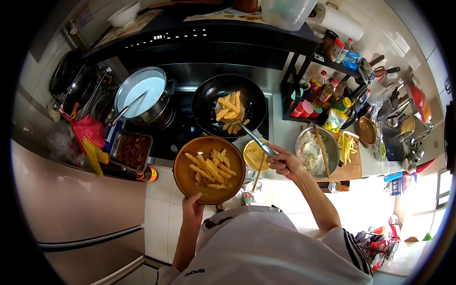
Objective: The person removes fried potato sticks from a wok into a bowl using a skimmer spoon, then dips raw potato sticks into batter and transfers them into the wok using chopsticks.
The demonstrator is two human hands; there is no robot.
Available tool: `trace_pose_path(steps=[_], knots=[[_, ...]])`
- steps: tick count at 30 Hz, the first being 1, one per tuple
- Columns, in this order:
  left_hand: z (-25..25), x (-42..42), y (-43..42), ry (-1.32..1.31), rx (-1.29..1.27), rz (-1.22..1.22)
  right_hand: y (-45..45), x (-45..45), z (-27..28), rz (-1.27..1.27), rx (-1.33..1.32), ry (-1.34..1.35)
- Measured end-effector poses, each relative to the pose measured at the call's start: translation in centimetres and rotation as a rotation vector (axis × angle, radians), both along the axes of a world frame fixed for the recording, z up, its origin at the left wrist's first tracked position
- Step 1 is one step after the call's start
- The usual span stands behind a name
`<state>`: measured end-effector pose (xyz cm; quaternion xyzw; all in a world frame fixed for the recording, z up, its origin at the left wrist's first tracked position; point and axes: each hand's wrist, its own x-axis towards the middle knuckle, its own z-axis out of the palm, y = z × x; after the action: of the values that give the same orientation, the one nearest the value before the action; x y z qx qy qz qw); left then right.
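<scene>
My left hand (192, 208) grips the near rim of a brown bowl (233, 189), which is held in front of the stove. Golden fried strips (210, 169) lie inside it. Closed around the handle of a skimmer (258, 141) is my right hand (288, 162). The skimmer's head is over a black wok (203, 111) and carries a heap of fried strips (230, 106). A few more strips (236, 127) sit in the wok, beside and below the skimmer head.
Right of the wok are a small yellow bowl (248, 159) with chopsticks and a metal bowl (304, 164) of white batter. Cut strips (346, 148) rest on a board. A lidless pot (141, 92) and a metal tray (131, 151) stand left. A range hood (228, 52) overhangs the stove.
</scene>
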<state>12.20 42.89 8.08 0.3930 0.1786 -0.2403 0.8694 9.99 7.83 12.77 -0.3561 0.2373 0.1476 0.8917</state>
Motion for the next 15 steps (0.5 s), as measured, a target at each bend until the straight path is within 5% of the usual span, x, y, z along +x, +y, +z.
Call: trace_pose_path(steps=[15], knots=[[0.1,3.0,-3.4,-0.061,-0.082,0.012,0.4,-6.9,7.8,0.211,-0.306,-0.134]])
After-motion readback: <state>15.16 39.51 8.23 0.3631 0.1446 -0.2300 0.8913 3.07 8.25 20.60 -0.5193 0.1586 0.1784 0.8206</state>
